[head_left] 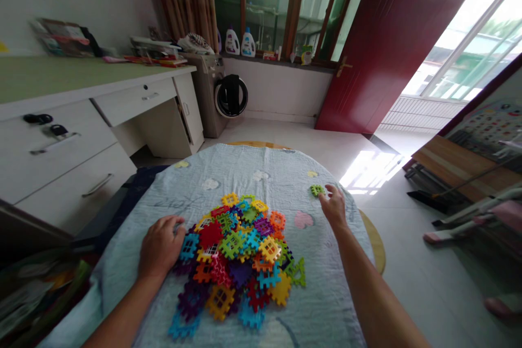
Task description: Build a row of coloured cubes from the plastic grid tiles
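Observation:
A heap of colourful interlocking plastic pieces lies on a round table covered by a pale blue cloth. My left hand rests palm down at the heap's left side, its fingers beside a blue square piece and nothing visible in it. Off to the right, apart from the heap, a small green piece lies near the table's far right edge. My right hand is beside that green piece, thumb and fingers apart, the fingertips close to its right side. Whether they touch it is hard to tell.
White drawers stand at the left, with a washing machine behind them. A red door stands beyond the table. At the right are a wooden bench-like surface and part of a person's legs and feet.

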`<state>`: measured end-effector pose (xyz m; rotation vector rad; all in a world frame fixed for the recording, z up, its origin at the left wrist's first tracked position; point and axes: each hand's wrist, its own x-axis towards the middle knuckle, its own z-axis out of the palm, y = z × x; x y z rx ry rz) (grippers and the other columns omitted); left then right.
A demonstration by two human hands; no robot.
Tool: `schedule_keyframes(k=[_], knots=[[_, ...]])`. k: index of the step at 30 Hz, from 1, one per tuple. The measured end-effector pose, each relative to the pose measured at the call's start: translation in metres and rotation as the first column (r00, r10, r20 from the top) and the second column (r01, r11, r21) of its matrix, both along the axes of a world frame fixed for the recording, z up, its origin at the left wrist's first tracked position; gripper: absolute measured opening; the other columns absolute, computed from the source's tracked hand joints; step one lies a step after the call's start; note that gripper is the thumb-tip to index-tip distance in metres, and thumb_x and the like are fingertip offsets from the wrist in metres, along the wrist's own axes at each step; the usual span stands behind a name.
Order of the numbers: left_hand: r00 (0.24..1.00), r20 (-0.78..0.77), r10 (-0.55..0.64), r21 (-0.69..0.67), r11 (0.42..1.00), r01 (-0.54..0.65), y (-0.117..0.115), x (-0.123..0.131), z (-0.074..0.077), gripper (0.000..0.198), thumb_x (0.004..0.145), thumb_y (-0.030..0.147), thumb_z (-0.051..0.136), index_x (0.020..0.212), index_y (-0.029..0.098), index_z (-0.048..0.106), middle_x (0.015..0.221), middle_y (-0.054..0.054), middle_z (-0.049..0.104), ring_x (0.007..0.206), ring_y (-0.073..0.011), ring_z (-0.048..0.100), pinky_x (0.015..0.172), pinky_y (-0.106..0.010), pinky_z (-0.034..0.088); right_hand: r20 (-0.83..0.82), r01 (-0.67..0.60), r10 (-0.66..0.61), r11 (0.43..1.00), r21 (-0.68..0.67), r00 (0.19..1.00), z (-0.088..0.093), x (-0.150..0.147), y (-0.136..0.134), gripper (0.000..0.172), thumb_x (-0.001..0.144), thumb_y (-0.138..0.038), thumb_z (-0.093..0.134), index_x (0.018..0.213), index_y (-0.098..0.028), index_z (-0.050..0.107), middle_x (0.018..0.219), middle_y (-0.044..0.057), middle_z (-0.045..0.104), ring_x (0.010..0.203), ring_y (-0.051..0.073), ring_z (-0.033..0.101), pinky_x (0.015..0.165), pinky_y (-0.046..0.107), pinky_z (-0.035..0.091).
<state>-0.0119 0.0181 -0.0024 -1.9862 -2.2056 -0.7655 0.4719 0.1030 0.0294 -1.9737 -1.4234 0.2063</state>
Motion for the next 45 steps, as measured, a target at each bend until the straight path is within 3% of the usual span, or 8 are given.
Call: schedule_keyframes(k=[5, 11, 16, 21, 27, 36, 41, 45], knots=[[0.996, 0.088, -0.023, 0.016, 1.000, 0.021, -0.002, 0.001, 0.003, 0.047, 0.088, 0.051, 0.035, 0.094, 0.016, 0.065, 0.104, -0.013, 0.067, 0.102, -0.0269, 0.061, 0.096, -0.040, 0.045, -0.240, -0.350, 0.342, 0.937, 0.009, 0.909, -0.008, -0.067, -0.041, 0.041, 0.082, -0.047, 0.050, 0.109, -0.019, 0.065, 0.107, 0.009, 0.068, 0.092, 0.022, 0.062, 0.085, 0.036, 0.049], [0.976, 0.197, -0.098, 0.021, 0.995, 0.095, -0.006, 0.005, 0.011, 0.044, 0.086, 0.054, 0.039, 0.092, 0.019, 0.065, 0.102, -0.009, 0.070, 0.101, -0.0239, 0.063, 0.095, -0.036, 0.046, -0.309, -0.517, 0.475, 0.854, -0.064, 0.824, -0.012, -0.105, -0.060, 0.035, 0.082, -0.036, 0.044, 0.102, -0.022, 0.068, 0.099, 0.006, 0.071, 0.092, 0.020, 0.062, 0.088, 0.035, 0.047], [0.974, 0.201, -0.105, 0.008, 0.994, 0.105, -0.007, 0.007, 0.013, 0.042, 0.085, 0.054, 0.041, 0.089, 0.020, 0.066, 0.099, -0.008, 0.071, 0.098, -0.0236, 0.063, 0.094, -0.035, 0.046, -0.494, -0.475, 0.429, 0.879, 0.037, 0.756, -0.020, -0.102, -0.062, 0.043, 0.075, -0.035, 0.042, 0.107, -0.018, 0.064, 0.083, 0.004, 0.070, 0.079, 0.018, 0.063, 0.079, 0.032, 0.049], [0.981, 0.176, -0.083, 0.011, 0.997, 0.083, -0.008, 0.009, 0.014, 0.041, 0.086, 0.051, 0.040, 0.087, 0.020, 0.065, 0.099, -0.009, 0.071, 0.098, -0.0246, 0.063, 0.095, -0.037, 0.046, -0.478, -0.427, 0.406, 0.902, 0.071, 0.779, -0.023, -0.104, -0.067, 0.041, 0.070, -0.033, 0.043, 0.102, -0.019, 0.065, 0.086, 0.004, 0.071, 0.081, 0.018, 0.063, 0.080, 0.031, 0.050], [0.985, 0.154, -0.075, 0.017, 0.997, 0.073, -0.007, 0.009, 0.014, 0.038, 0.085, 0.048, 0.041, 0.086, 0.019, 0.066, 0.099, -0.009, 0.071, 0.098, -0.0247, 0.063, 0.094, -0.036, 0.046, -0.447, -0.467, 0.398, 0.883, -0.051, 0.801, -0.016, -0.105, -0.058, 0.040, 0.070, -0.029, 0.045, 0.101, -0.019, 0.068, 0.089, 0.005, 0.071, 0.084, 0.020, 0.064, 0.079, 0.032, 0.051], [0.986, 0.151, -0.065, 0.023, 0.998, 0.062, -0.008, 0.010, 0.012, 0.031, 0.084, 0.044, 0.044, 0.084, 0.020, 0.064, 0.097, -0.009, 0.071, 0.096, -0.0245, 0.063, 0.092, -0.036, 0.047, -0.130, -0.642, 0.631, 0.728, -0.240, 0.764, 0.013, -0.172, -0.027, 0.057, 0.075, -0.036, 0.067, 0.131, -0.031, 0.057, 0.145, 0.007, 0.046, 0.134, 0.029, 0.038, 0.109, 0.047, 0.029], [0.988, 0.139, -0.073, 0.037, 0.997, 0.068, -0.008, 0.010, 0.012, 0.030, 0.084, 0.042, 0.044, 0.083, 0.020, 0.063, 0.096, -0.008, 0.071, 0.095, -0.0240, 0.063, 0.092, -0.036, 0.046, -0.092, -0.720, 0.723, 0.651, -0.242, 0.685, 0.013, -0.185, -0.036, 0.045, 0.070, -0.032, 0.070, 0.115, -0.025, 0.066, 0.123, 0.007, 0.062, 0.114, 0.025, 0.053, 0.102, 0.041, 0.037], [0.988, 0.137, -0.077, 0.038, 0.997, 0.073, -0.007, 0.009, 0.011, 0.029, 0.084, 0.041, 0.044, 0.084, 0.019, 0.064, 0.096, -0.009, 0.071, 0.095, -0.0243, 0.063, 0.092, -0.036, 0.046, -0.156, -0.698, 0.681, 0.707, -0.117, 0.716, 0.015, -0.166, -0.048, 0.018, 0.074, -0.024, 0.060, 0.089, -0.023, 0.070, 0.098, 0.003, 0.069, 0.095, 0.019, 0.060, 0.091, 0.033, 0.043]])
